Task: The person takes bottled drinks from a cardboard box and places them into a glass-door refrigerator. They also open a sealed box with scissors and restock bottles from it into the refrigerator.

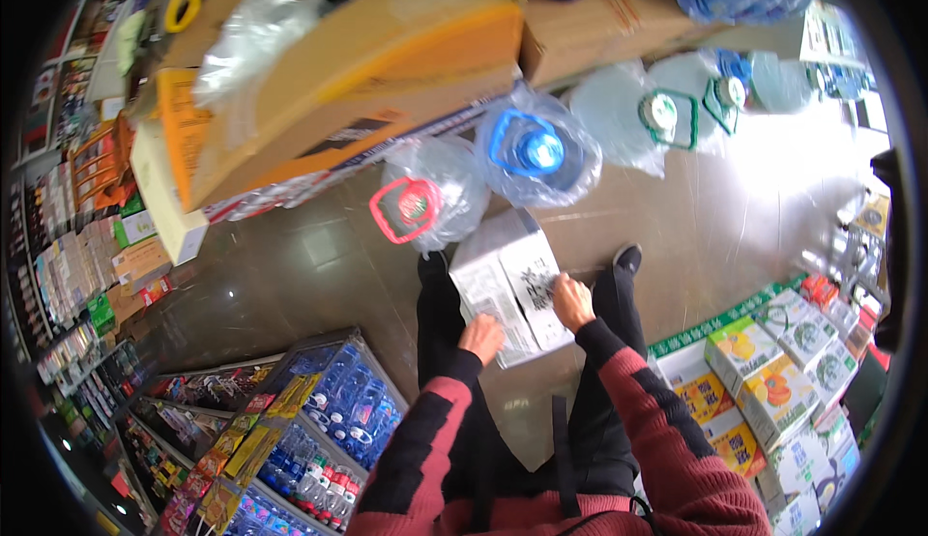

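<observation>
A white cardboard carton (507,278) with black writing is between my legs, above or on the tiled floor; I cannot tell which. My left hand (483,338) lies against its near left side, fingers curled. At its right side, my right hand (573,302) presses with bent fingers against the printed face. Just beyond the carton stand a large clear bottle with a red handle (406,210) and a large bottle with a blue cap and handle (535,146), both wrapped in plastic film.
Large bottles with green handles (661,112) stand farther right. An orange and brown cardboard box (348,94) fills the upper left. Shelves of bottled water (348,398) are at lower left, stacked fruit-printed boxes (776,391) at lower right.
</observation>
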`<action>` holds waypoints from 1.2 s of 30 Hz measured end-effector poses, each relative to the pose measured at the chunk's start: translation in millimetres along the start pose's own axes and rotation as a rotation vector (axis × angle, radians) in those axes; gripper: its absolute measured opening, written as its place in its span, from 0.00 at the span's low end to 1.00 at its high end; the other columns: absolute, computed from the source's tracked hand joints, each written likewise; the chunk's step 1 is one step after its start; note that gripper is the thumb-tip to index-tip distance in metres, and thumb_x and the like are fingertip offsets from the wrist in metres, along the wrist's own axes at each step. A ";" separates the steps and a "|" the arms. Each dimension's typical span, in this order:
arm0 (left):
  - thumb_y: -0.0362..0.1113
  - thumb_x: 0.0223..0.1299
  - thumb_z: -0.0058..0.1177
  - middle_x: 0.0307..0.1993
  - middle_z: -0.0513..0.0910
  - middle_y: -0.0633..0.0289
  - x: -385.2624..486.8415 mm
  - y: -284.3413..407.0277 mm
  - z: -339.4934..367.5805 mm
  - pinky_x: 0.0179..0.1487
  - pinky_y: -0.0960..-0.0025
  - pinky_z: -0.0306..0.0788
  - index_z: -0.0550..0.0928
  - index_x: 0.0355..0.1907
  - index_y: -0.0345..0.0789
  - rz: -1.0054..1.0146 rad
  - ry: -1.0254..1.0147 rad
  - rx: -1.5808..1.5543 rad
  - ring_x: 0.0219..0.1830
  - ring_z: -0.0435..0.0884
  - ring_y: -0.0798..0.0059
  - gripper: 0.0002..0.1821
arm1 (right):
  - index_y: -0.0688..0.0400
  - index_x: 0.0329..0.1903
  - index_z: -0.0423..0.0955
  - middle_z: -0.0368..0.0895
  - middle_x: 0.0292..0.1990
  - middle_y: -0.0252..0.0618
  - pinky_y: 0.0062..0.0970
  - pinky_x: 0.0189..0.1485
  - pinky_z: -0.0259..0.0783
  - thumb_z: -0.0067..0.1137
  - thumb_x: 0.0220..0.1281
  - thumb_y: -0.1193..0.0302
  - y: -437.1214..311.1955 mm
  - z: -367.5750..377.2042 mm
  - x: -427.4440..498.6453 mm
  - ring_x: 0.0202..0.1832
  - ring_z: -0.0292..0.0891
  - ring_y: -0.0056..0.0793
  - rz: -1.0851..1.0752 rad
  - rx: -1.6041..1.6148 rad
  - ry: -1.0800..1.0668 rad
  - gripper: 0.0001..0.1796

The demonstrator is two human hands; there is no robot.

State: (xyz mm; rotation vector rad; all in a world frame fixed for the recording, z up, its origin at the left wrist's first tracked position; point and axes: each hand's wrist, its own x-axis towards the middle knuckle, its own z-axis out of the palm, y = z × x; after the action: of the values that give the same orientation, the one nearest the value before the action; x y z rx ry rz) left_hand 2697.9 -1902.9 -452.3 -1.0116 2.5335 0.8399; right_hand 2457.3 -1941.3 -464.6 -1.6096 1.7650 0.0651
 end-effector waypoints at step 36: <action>0.32 0.53 0.59 0.33 0.81 0.56 -219.4 -63.6 -72.6 0.41 0.55 0.73 0.81 0.33 0.38 -0.510 0.531 -0.705 0.37 0.81 0.54 0.04 | 0.67 0.36 0.75 0.81 0.29 0.54 0.40 0.33 0.70 0.62 0.50 0.67 -471.5 -377.8 225.7 0.32 0.79 0.49 -0.632 0.146 0.790 0.15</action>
State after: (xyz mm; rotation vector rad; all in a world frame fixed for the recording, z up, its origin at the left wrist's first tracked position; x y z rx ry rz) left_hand 2895.3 -1867.6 -321.1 -2.2317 2.1498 1.4805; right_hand 2705.7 -2419.2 -109.7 -2.1669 1.6157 -1.0972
